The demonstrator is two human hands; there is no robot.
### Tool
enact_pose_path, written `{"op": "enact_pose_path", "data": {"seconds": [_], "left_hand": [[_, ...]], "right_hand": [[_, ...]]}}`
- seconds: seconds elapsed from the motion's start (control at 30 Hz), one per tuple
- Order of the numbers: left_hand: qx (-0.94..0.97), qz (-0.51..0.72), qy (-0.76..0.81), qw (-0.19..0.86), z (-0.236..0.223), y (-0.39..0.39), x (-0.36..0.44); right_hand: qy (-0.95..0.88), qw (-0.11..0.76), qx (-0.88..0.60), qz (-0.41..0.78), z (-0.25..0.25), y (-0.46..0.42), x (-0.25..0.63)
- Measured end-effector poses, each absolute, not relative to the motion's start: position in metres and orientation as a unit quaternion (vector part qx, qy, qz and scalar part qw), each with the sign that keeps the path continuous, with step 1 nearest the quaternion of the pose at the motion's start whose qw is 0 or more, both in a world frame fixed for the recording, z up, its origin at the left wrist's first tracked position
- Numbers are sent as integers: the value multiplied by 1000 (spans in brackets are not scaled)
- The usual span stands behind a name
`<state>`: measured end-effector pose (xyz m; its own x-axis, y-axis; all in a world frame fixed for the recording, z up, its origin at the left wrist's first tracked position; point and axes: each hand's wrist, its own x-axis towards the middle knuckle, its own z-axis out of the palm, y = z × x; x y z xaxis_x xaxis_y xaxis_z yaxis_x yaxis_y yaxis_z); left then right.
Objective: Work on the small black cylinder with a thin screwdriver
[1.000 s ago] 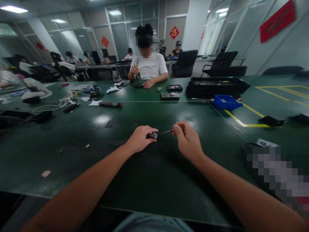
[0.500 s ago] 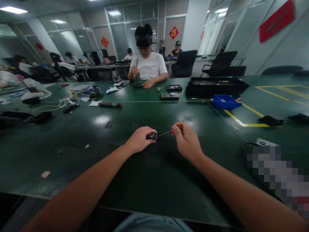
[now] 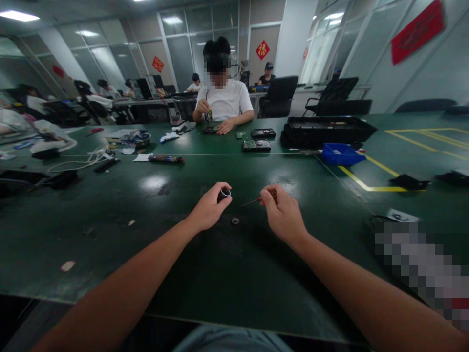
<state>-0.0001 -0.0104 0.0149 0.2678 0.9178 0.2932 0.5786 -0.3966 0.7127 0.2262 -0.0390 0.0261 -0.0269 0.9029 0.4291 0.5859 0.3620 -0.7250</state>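
Observation:
My left hand (image 3: 209, 208) is closed around a short dark metal cylinder (image 3: 224, 194) whose open, hollow end with a bright rim faces up and right. On the table just below it lies a small round grey part (image 3: 235, 221), apart from both hands. In my right hand (image 3: 282, 210) is a screwdriver (image 3: 259, 199), its brownish-red handle gripped between thumb and fingers. The thin shaft points left toward the cylinder and touches nothing. Most of the cylinder is hidden by my left fingers.
Across the green table (image 3: 176, 274) a person (image 3: 224, 100) handles a circuit board. Hard drives (image 3: 256, 145), a black tray (image 3: 330, 131) and a blue bin (image 3: 342, 154) stand ahead. A pen-shaped driver (image 3: 166, 159) and a white cable (image 3: 82, 164) lie left.
The small round part has come out of the cylinder's end and dropped to the table. My left hand has tilted the cylinder upward, away from the screwdriver tip. My right hand stays about still.

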Motion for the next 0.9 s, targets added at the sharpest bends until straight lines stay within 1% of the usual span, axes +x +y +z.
{"op": "enact_pose_path", "data": {"seconds": [0.13, 0.4, 0.5, 0.57, 0.63, 0.73, 0.8, 0.9], "left_hand": [[780, 305, 499, 225, 23, -15, 1], [894, 126, 399, 162, 26, -19, 0], [910, 65, 387, 136, 25, -20, 0], [910, 49, 392, 126, 24, -19, 1], [904, 59, 402, 136, 24, -19, 1], [881, 112, 418, 190, 25, -17, 0], [855, 172, 434, 225, 27, -16, -3], [793, 298, 460, 266, 30, -12, -7]], "right_hand": [[-692, 458, -530, 174, 25, -39, 226], [-695, 448, -532, 180, 28, -40, 225], [-697, 447, -532, 178, 28, -41, 225], [-696, 446, -532, 179, 27, -41, 225], [-697, 443, -534, 182, 27, -41, 225], [-699, 438, -534, 186, 28, -41, 225], [-699, 439, -532, 190, 29, -41, 225], [-694, 445, -529, 200, 29, -41, 225]]}}
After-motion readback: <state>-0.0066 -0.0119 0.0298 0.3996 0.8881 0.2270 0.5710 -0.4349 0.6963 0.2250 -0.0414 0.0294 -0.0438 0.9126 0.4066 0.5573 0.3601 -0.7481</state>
